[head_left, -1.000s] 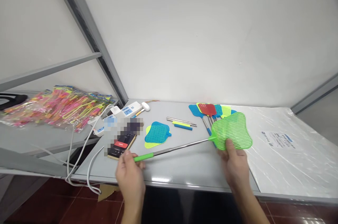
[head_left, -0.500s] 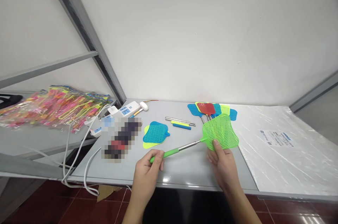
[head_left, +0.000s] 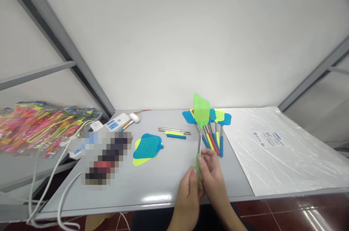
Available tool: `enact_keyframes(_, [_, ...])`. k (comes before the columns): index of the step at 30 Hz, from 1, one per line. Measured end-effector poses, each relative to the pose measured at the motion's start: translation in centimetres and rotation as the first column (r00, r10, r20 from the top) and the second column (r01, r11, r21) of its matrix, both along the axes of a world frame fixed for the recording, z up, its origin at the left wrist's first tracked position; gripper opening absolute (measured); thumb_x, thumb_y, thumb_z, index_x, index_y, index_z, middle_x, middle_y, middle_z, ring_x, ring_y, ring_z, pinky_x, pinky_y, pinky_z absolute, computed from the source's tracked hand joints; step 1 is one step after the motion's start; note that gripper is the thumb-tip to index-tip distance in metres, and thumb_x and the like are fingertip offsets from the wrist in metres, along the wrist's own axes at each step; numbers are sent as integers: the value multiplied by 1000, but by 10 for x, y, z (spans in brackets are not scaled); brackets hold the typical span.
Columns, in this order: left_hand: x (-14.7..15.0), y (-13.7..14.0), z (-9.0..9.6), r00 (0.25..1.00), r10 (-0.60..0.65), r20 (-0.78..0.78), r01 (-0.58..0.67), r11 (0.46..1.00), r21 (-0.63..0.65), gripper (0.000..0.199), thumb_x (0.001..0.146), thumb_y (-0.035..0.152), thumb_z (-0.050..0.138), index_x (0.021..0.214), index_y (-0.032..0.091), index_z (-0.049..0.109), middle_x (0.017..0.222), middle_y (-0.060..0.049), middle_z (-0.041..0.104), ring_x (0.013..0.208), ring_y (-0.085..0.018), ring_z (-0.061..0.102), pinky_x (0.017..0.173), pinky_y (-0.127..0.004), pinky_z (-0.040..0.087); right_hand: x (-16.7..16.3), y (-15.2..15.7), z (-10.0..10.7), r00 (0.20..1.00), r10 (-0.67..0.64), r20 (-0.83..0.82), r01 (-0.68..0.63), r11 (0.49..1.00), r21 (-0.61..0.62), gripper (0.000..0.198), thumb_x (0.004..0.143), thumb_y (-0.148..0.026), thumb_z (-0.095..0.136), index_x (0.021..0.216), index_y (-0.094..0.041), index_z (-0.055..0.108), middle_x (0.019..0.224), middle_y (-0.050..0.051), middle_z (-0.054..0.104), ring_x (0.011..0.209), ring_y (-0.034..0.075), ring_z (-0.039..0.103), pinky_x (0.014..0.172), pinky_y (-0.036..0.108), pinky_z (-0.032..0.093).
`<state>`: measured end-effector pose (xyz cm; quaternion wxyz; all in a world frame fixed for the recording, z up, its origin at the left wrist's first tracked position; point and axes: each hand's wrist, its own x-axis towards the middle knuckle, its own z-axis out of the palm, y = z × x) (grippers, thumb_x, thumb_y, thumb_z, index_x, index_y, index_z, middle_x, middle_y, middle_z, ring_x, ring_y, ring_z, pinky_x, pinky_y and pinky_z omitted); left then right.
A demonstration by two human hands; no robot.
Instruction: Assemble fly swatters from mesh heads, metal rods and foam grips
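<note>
A green fly swatter (head_left: 201,109) stands up in front of me, its mesh head on top and its metal rod running down to a green grip. My left hand (head_left: 189,189) is closed round the lower end of that grip. Higher on the same grip, my right hand (head_left: 212,171) is wrapped with the thumb along it. Behind the swatter lie several assembled fly swatters (head_left: 221,144) in blue, yellow and red, partly hidden. To the left rest a blue swatter head (head_left: 148,145) and a yellow swatter head (head_left: 139,162) beneath it.
Metal rods (head_left: 174,130) lie by a yellow grip (head_left: 173,133) and a blue grip (head_left: 176,137). A white power strip (head_left: 117,122) with cables, a blurred patch (head_left: 107,158) and bagged pink and yellow goods (head_left: 46,125) are left. A white wrapped sheet (head_left: 294,162) covers the table's right.
The green swatter has turned from lying across to upright. My right hand has moved from its head down to the grip, beside my left hand. The view has shifted right.
</note>
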<state>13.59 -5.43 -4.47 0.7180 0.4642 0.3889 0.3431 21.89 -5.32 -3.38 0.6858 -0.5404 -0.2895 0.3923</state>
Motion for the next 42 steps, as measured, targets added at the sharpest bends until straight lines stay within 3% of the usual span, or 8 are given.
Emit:
enact_keyframes(3, [3,6,3,984,-172,-47,174,984,45,43,94,57,36,86,18,53,57,5,43,50,-10,36,48,-21,31,16,-5,4,986,129,103,-120,989,-86,30,89,-49,52,95,-20,58,80,1,56,73,15,55,65,24,45])
enact_keyframes(7, [-8,33,15,892,-283,-353,382,889,252,48,96,51,34,70,18,55,59,1,55,56,-13,48,58,-24,36,32,-7,5,971,157,179,-137,984,-117,37,89,-53,48,95,-19,62,70,0,57,62,15,53,56,24,43])
enact_keyframes(10, [-17,58,27,837,-101,-538,374,824,427,48,97,48,35,65,18,56,65,0,60,65,-15,54,66,-25,36,45,-7,3,933,68,354,-12,987,-159,48,92,-54,41,114,-15,60,66,0,57,58,17,54,56,27,42])
enact_keyframes(13, [-19,82,38,799,17,-601,375,768,520,45,98,47,33,70,20,56,68,1,61,64,-15,54,64,-25,35,68,-1,3,804,33,593,157,952,-265,54,95,-48,33,134,-15,48,84,7,66,73,22,61,64,30,43])
enact_keyframes(18, [-4,117,40,715,198,-671,482,554,678,39,99,40,32,70,21,50,65,1,57,61,-15,53,58,-25,32,112,20,13,603,290,744,358,734,-576,42,96,-33,28,132,-13,39,85,11,68,77,26,65,64,31,40])
enact_keyframes(20, [5,127,32,717,260,-646,480,487,729,37,99,36,31,72,21,50,68,0,58,62,-16,53,58,-26,32,123,31,19,549,352,758,379,703,-602,34,96,-30,30,121,-13,45,83,12,67,76,27,65,62,31,38])
enact_keyframes(27, [15,129,-1,727,304,-615,473,428,770,36,98,30,34,66,20,45,63,0,51,57,-14,45,58,-27,29,136,67,23,495,391,776,411,681,-606,24,95,-26,33,110,-13,47,88,14,68,82,27,65,65,31,36])
enact_keyframes(42, [23,120,-6,708,230,-668,615,266,742,35,98,25,35,64,20,43,59,1,48,54,-13,43,55,-29,25,133,84,10,456,429,780,414,673,-613,24,95,-29,35,111,-17,47,91,12,69,84,27,65,64,30,36])
